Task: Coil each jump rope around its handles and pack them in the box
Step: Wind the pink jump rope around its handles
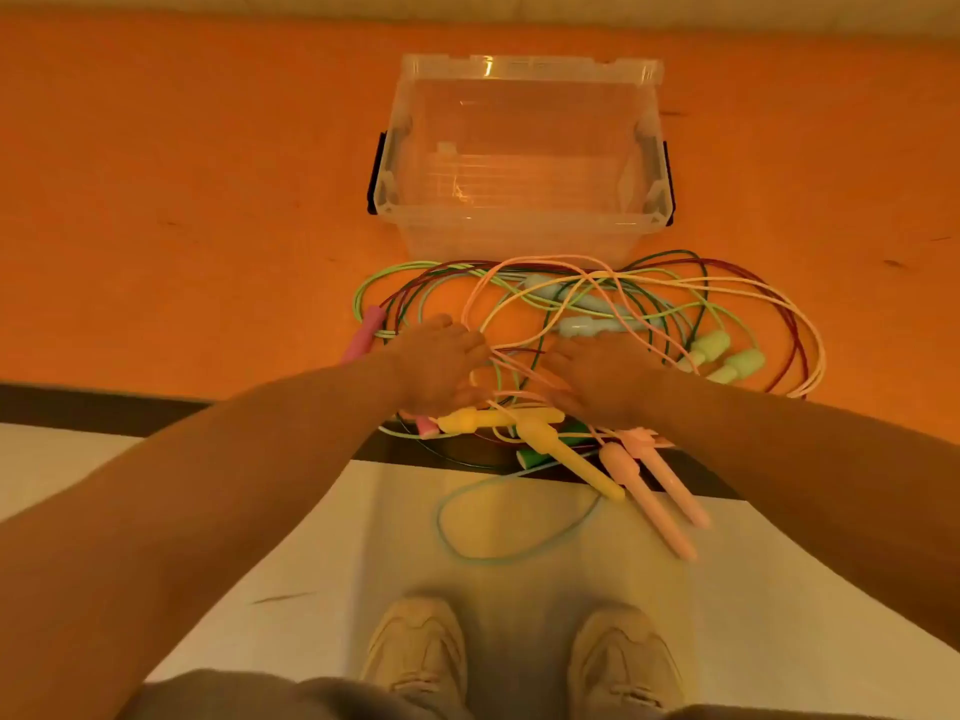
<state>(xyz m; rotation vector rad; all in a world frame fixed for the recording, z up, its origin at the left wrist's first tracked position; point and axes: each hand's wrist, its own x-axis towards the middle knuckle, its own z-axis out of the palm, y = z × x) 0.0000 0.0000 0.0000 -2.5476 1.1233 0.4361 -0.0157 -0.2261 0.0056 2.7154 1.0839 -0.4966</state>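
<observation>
Ropes [587,314] lie tangled on the orange table [182,200], under and beyond both my hands. My left hand [441,366] and right hand [602,379] rest on the cords; I cannot tell whether either pinches one. Yellow handles [550,444] and pink handles [660,485] sit nearer me than my hands. Beyond them stands the clear box [522,236].

Clear box [524,148], orange table [182,200], yellow handles [498,419].

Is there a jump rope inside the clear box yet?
No, the box holds nothing; all the ropes lie tangled on the orange table in front of it.
</observation>
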